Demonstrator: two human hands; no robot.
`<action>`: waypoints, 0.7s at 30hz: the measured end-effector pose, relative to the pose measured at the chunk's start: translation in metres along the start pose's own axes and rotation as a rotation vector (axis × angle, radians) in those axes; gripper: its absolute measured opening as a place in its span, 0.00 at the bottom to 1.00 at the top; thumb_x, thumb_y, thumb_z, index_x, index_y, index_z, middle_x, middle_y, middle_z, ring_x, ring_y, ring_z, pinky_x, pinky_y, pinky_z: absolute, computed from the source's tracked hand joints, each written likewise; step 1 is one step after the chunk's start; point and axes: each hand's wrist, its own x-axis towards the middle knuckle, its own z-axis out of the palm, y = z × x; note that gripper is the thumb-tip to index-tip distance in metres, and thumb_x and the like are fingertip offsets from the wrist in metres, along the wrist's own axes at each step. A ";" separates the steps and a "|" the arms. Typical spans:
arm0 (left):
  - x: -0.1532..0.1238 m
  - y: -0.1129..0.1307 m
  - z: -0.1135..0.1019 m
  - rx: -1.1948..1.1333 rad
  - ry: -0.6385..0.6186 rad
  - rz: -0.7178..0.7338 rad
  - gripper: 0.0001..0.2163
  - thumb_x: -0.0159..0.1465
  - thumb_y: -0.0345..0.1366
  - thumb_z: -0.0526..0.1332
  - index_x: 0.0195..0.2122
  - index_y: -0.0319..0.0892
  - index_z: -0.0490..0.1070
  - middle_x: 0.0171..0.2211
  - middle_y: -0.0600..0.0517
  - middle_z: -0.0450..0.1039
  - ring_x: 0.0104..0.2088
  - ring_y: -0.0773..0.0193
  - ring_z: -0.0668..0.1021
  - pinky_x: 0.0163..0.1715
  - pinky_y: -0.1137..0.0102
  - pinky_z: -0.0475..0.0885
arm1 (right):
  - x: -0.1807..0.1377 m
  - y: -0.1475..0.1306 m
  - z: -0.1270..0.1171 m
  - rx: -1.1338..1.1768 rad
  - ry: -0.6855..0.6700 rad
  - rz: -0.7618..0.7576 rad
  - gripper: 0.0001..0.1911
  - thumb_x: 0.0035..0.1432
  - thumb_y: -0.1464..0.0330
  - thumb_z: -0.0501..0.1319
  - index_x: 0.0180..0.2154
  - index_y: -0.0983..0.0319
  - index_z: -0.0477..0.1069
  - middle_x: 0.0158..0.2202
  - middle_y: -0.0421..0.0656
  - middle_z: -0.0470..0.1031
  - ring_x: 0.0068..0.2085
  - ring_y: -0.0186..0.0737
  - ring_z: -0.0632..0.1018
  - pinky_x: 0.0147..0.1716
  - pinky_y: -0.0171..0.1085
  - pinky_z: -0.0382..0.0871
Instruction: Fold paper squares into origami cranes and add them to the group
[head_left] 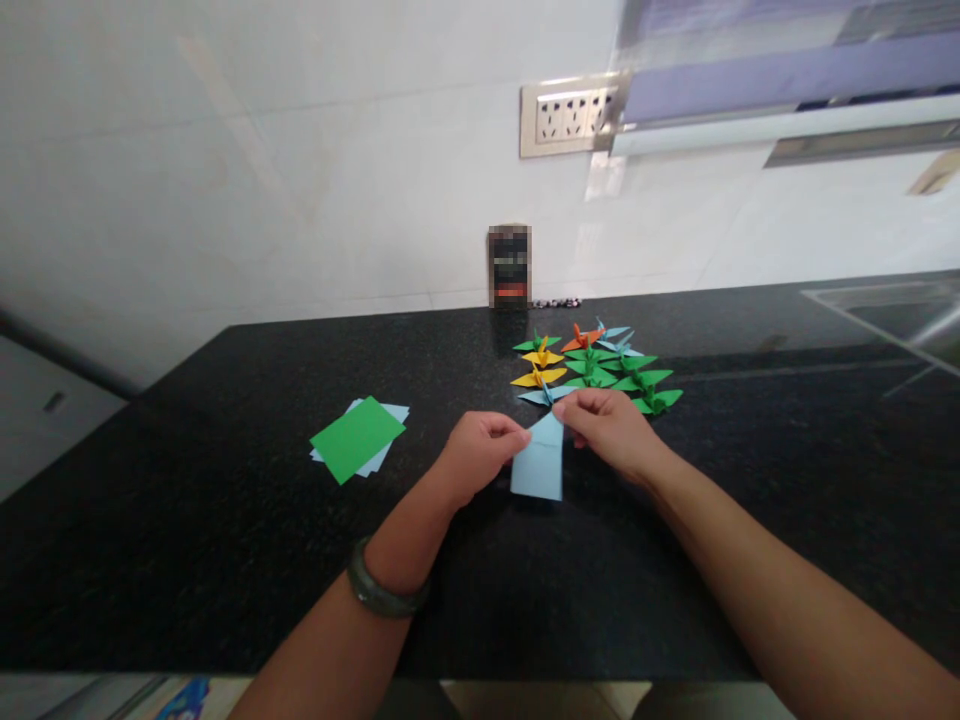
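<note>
A light blue sheet of paper is held just above the dark counter, its top part folded to a slant. My left hand pinches its left edge between thumb and fingers. At the upper right corner, my right hand grips the same paper with thumb and forefinger. Right behind the hands stand several folded paper cranes: green ones, yellow ones, an orange one and light blue ones. My right hand partly covers the nearest of them.
Left of my hands lies a loose stack of paper with a green sheet on top and pale blue ones under it. An upright phone-like dark object, blurred out, leans on the wall beside a beaded strap. The black counter ends near my forearms.
</note>
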 end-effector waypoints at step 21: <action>0.004 -0.003 0.005 -0.190 0.258 0.092 0.13 0.49 0.44 0.64 0.21 0.37 0.72 0.15 0.57 0.63 0.16 0.74 0.63 0.16 0.77 0.58 | -0.002 0.003 0.007 -0.054 -0.095 -0.245 0.07 0.48 0.65 0.62 0.25 0.64 0.70 0.23 0.38 0.68 0.24 0.31 0.68 0.25 0.32 0.61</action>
